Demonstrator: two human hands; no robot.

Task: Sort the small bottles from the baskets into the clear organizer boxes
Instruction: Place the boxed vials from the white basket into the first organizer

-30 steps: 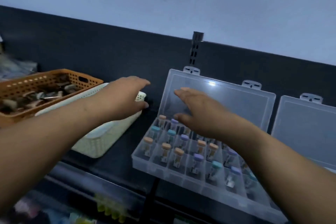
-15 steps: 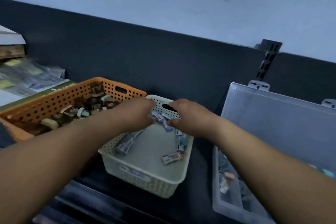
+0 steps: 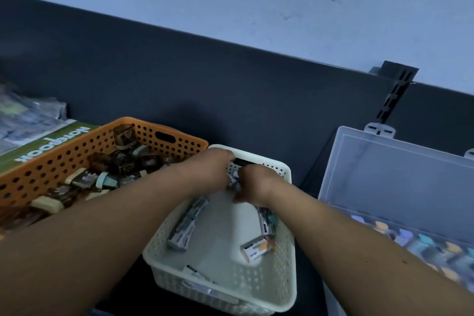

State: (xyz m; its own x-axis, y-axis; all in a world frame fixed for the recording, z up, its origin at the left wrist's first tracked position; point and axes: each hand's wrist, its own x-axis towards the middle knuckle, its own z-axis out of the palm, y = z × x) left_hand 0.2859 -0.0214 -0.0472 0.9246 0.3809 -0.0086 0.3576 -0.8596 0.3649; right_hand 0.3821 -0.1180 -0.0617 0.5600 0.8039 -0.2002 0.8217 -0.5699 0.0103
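Reaching into the cream basket (image 3: 256, 297), my left hand (image 3: 210, 169) and right hand (image 3: 256, 185) jointly pinch one small bottle (image 3: 234, 182); organizer box (image 3: 384, 187) part-filled, both baskets hold more.

White basket (image 3: 286, 259) floor lies mostly open — orange basket (image 3: 51, 161) crowds its left rim.

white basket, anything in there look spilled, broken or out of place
Nothing stands out. The white basket sits upright beside the orange basket, holding a few small items lying loose on their sides. Both hands, left hand and right hand, meet over a small item at its far end.
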